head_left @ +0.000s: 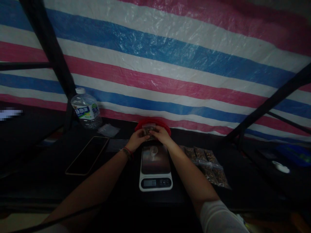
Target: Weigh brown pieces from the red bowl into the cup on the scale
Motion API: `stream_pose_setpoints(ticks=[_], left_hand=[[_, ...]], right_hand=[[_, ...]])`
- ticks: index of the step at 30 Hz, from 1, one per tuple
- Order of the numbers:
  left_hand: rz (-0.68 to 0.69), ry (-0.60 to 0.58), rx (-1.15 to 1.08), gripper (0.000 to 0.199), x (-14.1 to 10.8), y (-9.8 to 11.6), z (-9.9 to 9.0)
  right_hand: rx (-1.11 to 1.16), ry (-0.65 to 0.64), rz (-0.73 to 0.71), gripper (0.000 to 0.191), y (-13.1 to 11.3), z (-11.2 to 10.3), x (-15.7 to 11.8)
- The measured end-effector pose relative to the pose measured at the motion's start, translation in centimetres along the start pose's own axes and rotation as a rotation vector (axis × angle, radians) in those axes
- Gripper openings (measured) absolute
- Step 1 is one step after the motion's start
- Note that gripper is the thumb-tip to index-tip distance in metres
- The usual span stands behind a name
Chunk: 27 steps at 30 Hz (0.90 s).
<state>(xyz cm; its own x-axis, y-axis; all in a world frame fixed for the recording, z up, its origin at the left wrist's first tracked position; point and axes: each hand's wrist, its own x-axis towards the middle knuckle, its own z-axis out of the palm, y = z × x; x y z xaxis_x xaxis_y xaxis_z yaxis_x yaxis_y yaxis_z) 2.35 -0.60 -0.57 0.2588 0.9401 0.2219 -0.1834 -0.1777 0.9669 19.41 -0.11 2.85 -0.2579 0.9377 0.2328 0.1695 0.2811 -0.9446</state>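
Observation:
Between my two hands is a small clear zip bag (149, 127) with brown bits inside, held over a red basin (155, 121). My left hand (137, 139) pinches the bag's left side, and my right hand (161, 134) grips its right side. Just below them stands a white kitchen scale (155, 168) with a steel plate. A small clear cup (154, 150) rests on that plate. The scale's display is lit, its digits too dim to read surely. Right of my right forearm lie several filled zip bags (211, 156) in rows.
On the left are a phone (87, 156), some flat clear bags (108, 130) and a large plastic bottle (86, 109). A round white object (280, 167) lies at the far right. Dark metal bars (52, 48) slant up on both sides before a striped tarp (165, 61).

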Motion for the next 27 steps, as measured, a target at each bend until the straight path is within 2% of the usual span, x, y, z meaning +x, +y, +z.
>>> stream_pose_setpoints(ticks=[2, 5, 8, 11, 14, 17, 20, 23, 27], left_hand=[[0.000, 0.011, 0.005, 0.051, 0.2, -0.3, -0.1], [-0.004, 0.030, 0.034, 0.051, 0.3, -0.5, -0.2], [0.010, 0.017, 0.059, 0.051, 0.2, -0.4, -0.1], [0.000, 0.010, 0.083, 0.052, -0.1, -0.1, 0.0], [-0.022, 0.030, 0.123, 0.052, -0.3, 0.0, -0.1], [-0.021, 0.049, 0.190, 0.046, -0.2, -0.1, -0.3], [-0.018, 0.077, 0.248, 0.039, -0.1, -0.4, -0.4], [-0.013, 0.095, 0.279, 0.036, 0.1, -0.5, -0.4], [-0.019, 0.098, 0.281, 0.033, 0.2, -0.5, -0.4]], right_hand=[[0.040, 0.040, 0.001, 0.028, 0.3, 0.1, 0.1], [0.080, 0.032, -0.010, 0.034, 1.0, 0.5, 0.1], [0.030, 0.024, -0.019, 0.031, 0.7, 0.5, 0.2], [-0.074, 0.113, -0.037, 0.028, -1.8, -1.0, 0.0], [-0.123, 0.261, -0.157, 0.033, -6.3, -3.6, -1.3], [-0.121, 0.463, -0.263, 0.046, -10.3, -6.1, -4.2], [-0.202, 0.568, -0.236, 0.047, -11.8, -7.8, -8.3], [-0.292, 0.554, -0.091, 0.039, -10.6, -9.3, -12.8], [-0.386, 0.582, 0.153, 0.043, -7.0, -11.6, -18.5]])
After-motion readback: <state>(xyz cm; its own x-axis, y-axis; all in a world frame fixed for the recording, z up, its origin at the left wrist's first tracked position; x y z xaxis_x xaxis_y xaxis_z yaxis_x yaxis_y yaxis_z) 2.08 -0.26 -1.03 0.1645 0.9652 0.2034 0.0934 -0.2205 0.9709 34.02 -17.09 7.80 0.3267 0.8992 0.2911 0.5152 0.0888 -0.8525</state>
